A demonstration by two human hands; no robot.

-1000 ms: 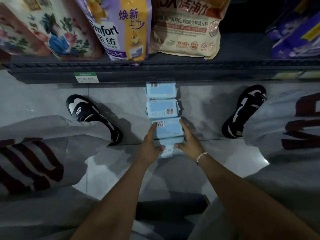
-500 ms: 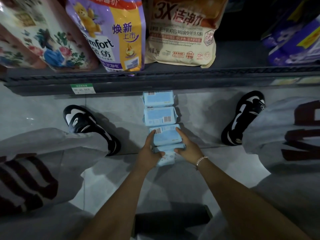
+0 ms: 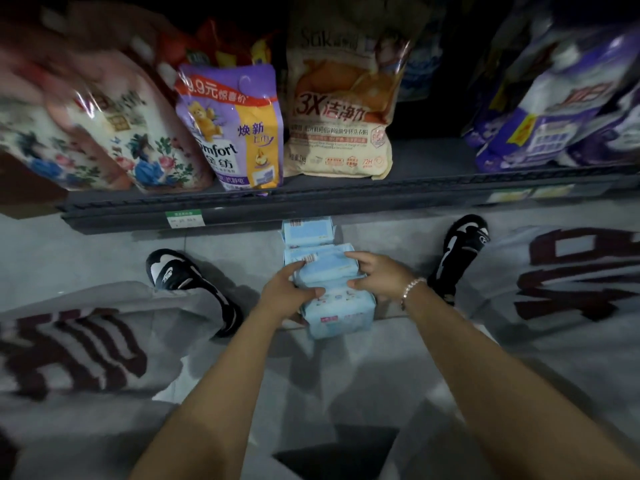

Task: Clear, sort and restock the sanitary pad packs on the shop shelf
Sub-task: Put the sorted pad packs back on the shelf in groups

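Observation:
Several light blue sanitary pad packs lie in a row on the grey tiled floor below the shelf. My left hand (image 3: 285,292) and my right hand (image 3: 375,275) grip a bunch of pad packs (image 3: 325,268) from both sides. The nearest pack (image 3: 341,315) tilts forward, its printed face toward me. The farthest pack (image 3: 306,230) rests on the floor at the shelf edge, apart from both hands. A bead bracelet is on my right wrist.
A dark shelf (image 3: 311,199) with a green price tag (image 3: 183,218) runs across above the packs. On it stand floral bags (image 3: 138,143), a purple softener bag (image 3: 239,133), a beige detergent bag (image 3: 343,109) and purple packs (image 3: 554,109). My black-and-white slippers (image 3: 187,282) flank the packs.
Both hands have pressed the nearer packs together and tipped the nearest one up. The row is shorter. The view has tilted up toward the shelf.

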